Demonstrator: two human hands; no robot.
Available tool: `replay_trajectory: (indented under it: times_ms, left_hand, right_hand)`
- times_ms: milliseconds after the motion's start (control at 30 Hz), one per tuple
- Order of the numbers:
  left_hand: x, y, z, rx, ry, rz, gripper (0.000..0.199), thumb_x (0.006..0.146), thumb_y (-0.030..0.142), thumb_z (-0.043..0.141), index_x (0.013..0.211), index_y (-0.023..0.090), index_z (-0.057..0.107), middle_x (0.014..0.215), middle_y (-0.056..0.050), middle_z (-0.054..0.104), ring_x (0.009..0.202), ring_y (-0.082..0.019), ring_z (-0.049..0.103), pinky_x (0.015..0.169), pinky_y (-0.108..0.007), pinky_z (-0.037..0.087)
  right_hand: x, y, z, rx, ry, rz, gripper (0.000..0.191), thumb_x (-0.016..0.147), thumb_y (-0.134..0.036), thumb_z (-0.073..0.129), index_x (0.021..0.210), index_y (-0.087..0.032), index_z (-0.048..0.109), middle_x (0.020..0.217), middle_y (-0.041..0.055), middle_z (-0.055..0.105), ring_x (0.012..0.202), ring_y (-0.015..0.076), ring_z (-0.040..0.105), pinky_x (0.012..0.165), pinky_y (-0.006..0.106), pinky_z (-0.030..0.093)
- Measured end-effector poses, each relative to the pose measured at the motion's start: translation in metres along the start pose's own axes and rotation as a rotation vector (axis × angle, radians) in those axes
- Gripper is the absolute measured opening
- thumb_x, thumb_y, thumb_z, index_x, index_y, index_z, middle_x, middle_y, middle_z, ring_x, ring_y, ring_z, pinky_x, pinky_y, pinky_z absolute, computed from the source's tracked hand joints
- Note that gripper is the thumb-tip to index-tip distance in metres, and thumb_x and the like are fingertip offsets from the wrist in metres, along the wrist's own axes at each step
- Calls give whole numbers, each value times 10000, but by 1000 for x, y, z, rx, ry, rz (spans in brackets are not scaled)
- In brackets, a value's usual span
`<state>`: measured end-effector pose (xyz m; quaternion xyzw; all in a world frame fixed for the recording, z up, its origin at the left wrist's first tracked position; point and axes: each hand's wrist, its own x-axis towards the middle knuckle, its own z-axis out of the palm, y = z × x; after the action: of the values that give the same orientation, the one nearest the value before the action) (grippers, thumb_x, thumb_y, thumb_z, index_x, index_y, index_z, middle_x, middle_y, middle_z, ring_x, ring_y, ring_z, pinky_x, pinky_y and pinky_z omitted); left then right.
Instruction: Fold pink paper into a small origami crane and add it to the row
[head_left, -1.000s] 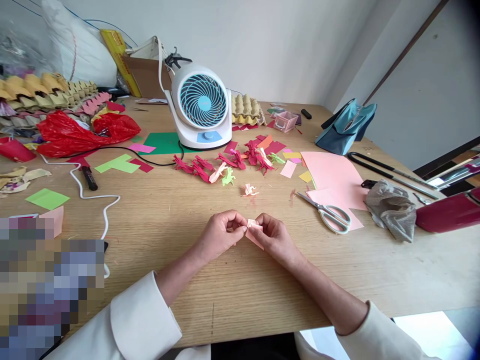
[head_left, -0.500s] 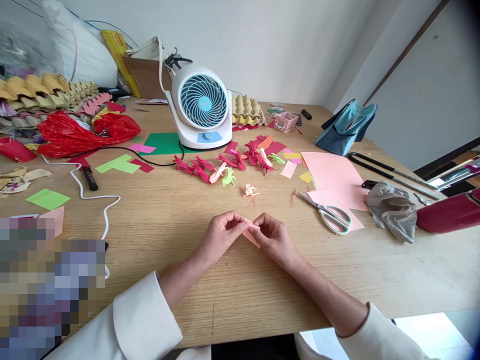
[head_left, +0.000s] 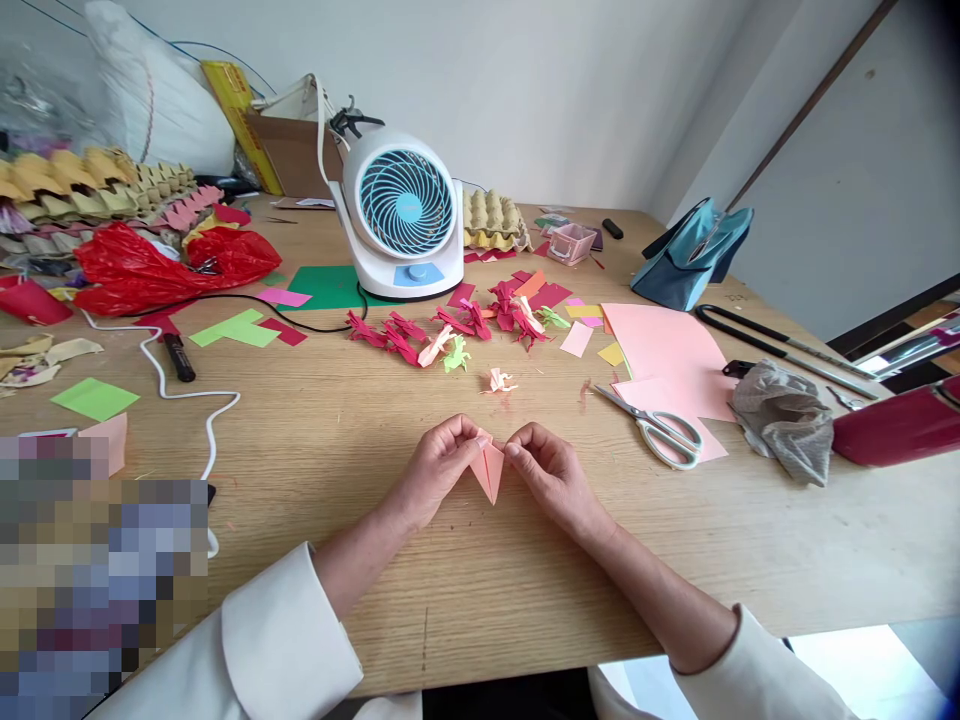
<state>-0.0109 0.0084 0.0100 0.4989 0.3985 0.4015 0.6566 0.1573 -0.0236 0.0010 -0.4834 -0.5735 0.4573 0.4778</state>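
A small folded pink paper (head_left: 490, 472), shaped like a kite with its point toward me, is between my hands above the table's near part. My left hand (head_left: 442, 462) pinches its upper left edge between thumb and fingers. At the paper's right corner, my right hand (head_left: 551, 472) has thumb and forefinger closed on the edge. A small pale pink folded figure (head_left: 499, 381) lies just beyond my hands. Farther back is a row of red, pink and green folded figures (head_left: 403, 338).
White-handled scissors (head_left: 667, 438) lie on pink sheets (head_left: 660, 350) at the right, beside a grey cloth (head_left: 784, 425). A white fan (head_left: 407, 215) stands at the back. A white cord (head_left: 187, 395), marker (head_left: 180, 358) and green paper (head_left: 95, 398) lie left.
The pink paper was mostly covered by my fingers; now its kite-shaped face with a central slit shows. My hands have moved slightly apart.
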Motion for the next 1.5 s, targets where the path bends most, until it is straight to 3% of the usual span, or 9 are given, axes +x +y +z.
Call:
replay_trajectory:
  times_ms: [133,333,600,800,933,1100,1500]
  left_hand:
    - [0,3,-1,-38,-26,-67,331,758,432,728,777,166,531,654,31,582,579,-98,539,559,-218,433]
    - [-2,1,2,-135,-90,-124,360,716,447,794,789,132,636,704,-4,637,639,-114,593,661,-282,541]
    - [-3,0,0,-57,-80,-100,337,742,437,776,874,136,704,719,-6,623,599,-79,521,560,-207,475]
    - [-4,6,0,-66,-82,-161,429,718,425,797,993,178,580,945,-24,665,653,-119,657,603,-265,548]
    - [-3,7,0,16,-100,-132,396,722,411,784,954,158,588,895,-28,671,611,-111,647,510,-208,472]
    - [-3,11,0,83,-122,-109,339,741,362,739,973,149,615,833,-29,677,613,-117,637,497,-204,421]
    - [0,10,-7,195,-250,-146,281,726,178,621,1003,158,581,679,34,599,601,-92,521,520,-203,377]
  right_hand:
    - [3,4,-3,81,9,-1,309,858,-499,638,830,-197,577,748,1,572,661,132,498,630,262,411]
    - [4,2,-1,304,-101,95,327,806,-494,704,848,-198,571,743,0,582,694,143,553,686,290,464]
    - [6,2,-2,253,-71,15,331,792,-493,721,887,-212,575,749,-13,548,666,124,503,643,260,440]
    - [0,0,-8,15,-131,-151,124,929,-337,578,985,-228,594,909,31,603,782,152,559,744,305,470]
    - [-2,-4,-12,-195,-123,-301,84,923,-197,549,956,-227,620,882,33,598,779,160,562,741,319,473]
    - [0,-5,-15,-343,-155,-456,129,916,-141,537,930,-231,629,868,44,602,815,179,583,743,332,482]
    - [2,-5,-22,-518,-299,-598,136,954,-135,510,1001,-213,611,938,76,586,850,176,578,724,310,487]
